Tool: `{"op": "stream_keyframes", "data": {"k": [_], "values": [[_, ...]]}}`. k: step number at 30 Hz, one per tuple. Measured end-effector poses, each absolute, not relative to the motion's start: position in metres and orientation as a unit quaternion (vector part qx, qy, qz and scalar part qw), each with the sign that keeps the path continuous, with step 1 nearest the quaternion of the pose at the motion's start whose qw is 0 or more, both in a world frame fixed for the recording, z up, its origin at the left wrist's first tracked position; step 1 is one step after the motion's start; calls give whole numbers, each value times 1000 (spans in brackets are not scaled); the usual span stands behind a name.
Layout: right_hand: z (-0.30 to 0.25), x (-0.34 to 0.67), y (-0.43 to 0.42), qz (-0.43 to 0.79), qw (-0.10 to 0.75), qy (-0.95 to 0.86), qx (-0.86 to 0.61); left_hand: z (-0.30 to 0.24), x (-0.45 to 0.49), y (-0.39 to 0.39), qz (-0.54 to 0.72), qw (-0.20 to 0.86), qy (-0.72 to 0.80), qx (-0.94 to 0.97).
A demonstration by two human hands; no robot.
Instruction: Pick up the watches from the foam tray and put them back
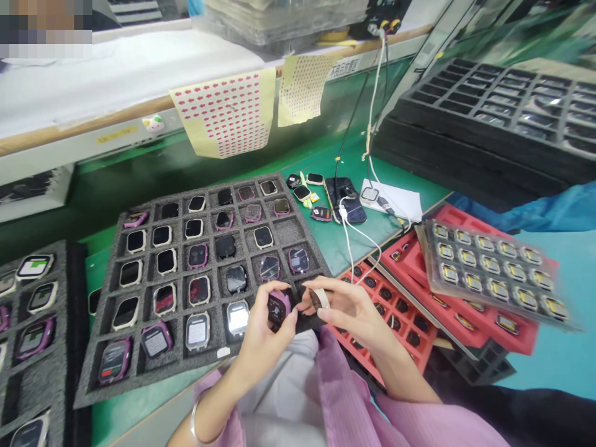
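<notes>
My left hand (261, 340) is closed around a purple-cased smartwatch (279, 308), its dark, lit screen tilted up towards me. Just right of it, my right hand (361, 313) pinches a second smartwatch with a pale rim (322, 298), turned partly edge-on. Both hands are close together over the front right corner of a grey foam tray (289, 233). Smartwatches with purple, black or pale cases sit in most of its compartments. One lit watch (238, 318) lies right beside my left hand.
Another foam tray (32, 388) of watches stands at left. Right of my hands are a red tray (421, 357) and a clear blister tray (431, 261) of watch parts. White cables (350, 245) cross the green bench. Black stacked trays (433, 136) rise behind.
</notes>
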State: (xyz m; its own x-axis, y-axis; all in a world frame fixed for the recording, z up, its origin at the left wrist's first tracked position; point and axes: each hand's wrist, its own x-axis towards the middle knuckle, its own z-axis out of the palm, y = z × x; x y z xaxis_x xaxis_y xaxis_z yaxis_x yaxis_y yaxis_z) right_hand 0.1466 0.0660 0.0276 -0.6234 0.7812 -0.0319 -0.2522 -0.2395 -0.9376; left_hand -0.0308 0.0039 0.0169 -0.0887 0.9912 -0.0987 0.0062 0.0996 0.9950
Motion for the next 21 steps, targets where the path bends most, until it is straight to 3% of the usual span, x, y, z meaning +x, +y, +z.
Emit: {"op": "stream_keyframes", "data": {"k": [21], "values": [[46,150,72,740,355,-463,-334,26,-31,7,543,650,417,330]]}}
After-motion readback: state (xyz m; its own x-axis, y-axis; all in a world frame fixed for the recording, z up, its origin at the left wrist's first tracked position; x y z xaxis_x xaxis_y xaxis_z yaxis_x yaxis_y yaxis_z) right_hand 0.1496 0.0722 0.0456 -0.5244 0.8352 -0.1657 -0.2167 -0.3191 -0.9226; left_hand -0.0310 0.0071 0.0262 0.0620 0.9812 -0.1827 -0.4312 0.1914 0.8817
